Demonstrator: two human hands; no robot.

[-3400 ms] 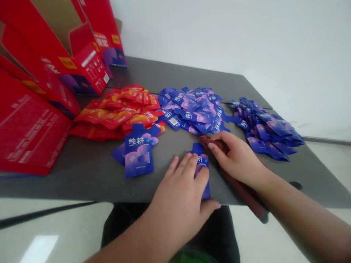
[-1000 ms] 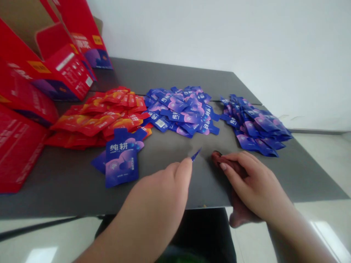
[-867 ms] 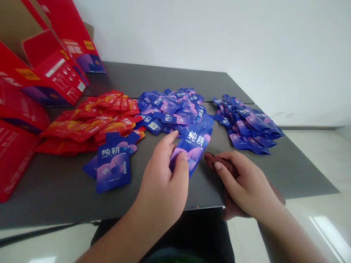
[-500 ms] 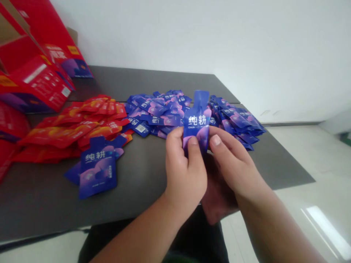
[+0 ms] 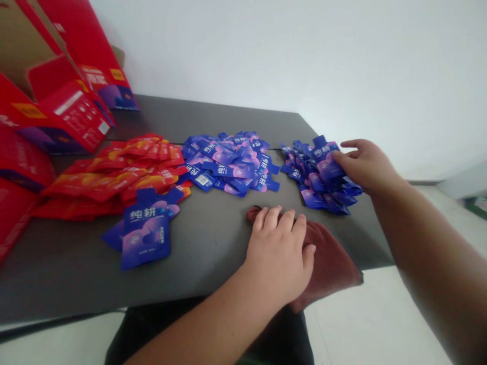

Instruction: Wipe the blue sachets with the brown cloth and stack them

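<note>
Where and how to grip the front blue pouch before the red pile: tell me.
Probably pinch the blue pouch by its broad end, coming from the near edge of the table: that end faces the person, while the narrow neck points toward the red pouches and another blue pouch sticks out beneath.

Soft light, faint shadows, slight blur

Catching soft sheen on plastic pouches [image 5: 323,167] at three o'clock! Now hitting matt fabric cloth [image 5: 330,261] at four, smooth dull tabletop [image 5: 209,253] at seven, slick cardboard boxes [image 5: 72,119] at ten.
</note>
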